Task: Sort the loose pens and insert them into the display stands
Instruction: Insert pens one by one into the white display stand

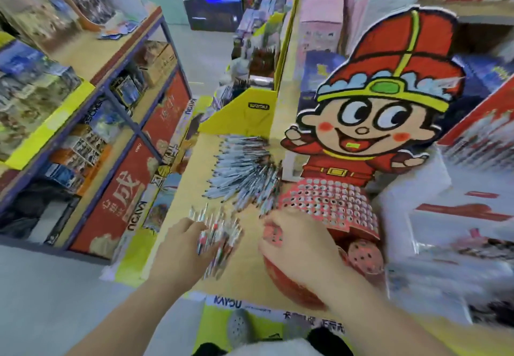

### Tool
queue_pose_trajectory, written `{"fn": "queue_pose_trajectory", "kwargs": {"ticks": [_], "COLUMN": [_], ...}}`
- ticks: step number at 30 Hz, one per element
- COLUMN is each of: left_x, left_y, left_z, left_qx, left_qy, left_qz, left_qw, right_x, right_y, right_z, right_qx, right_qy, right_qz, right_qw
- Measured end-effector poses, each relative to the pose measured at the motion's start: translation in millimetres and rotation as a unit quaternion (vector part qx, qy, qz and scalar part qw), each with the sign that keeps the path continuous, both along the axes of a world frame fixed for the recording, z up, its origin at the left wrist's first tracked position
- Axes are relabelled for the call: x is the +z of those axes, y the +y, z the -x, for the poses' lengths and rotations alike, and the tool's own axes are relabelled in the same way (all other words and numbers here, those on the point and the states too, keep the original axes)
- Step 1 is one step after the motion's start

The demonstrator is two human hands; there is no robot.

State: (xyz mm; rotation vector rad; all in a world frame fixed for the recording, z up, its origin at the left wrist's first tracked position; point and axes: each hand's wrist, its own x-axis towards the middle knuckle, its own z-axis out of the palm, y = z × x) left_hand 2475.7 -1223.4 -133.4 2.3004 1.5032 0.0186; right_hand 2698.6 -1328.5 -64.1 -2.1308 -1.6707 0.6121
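1. Head view: your left hand [189,241] curls its fingers round a blurred bundle of slim silver-and-white pens [219,233]. The pens fan away from you just above the tan wooden shelf top [250,280].
2. Your right hand [294,244] lies near it, on the front edge of the red display stand [333,202] with its pink perforated top. The fingers bend downward, close together. Blur hides whether they pinch a pen, so you cannot tell.
3. You see the heap of loose grey-blue pens [244,169] lying on the shelf top beyond both hands, its right edge against the stand.
4. Behind the stand rises a flat cardboard cartoon figure [389,91] in a red hat and red robe.
5. A smaller round pink perforated holder [364,255] sits just right of your right wrist.
6. Past the heap stands a yellow cardboard divider [242,116].
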Motion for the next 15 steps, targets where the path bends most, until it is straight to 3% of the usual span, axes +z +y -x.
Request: {"fn": "queue_pose_trajectory", "kwargs": {"ticks": [7, 15], "left_x": [-14, -35], "left_y": [17, 52], "left_z": [35, 59], "left_qx": [-0.007, -0.023], "left_qy": [0.076, 0.069], "left_qz": [0.034, 0.09], "left_qw": [0.996, 0.993], "right_x": [-36, -73], "right_y": [32, 54], "right_z": [29, 57], "right_qx": [0.003, -0.04], "right_qy": [0.06, 0.087], "right_qz": [0.094, 0.167], "right_qw": [0.994, 0.981]}}
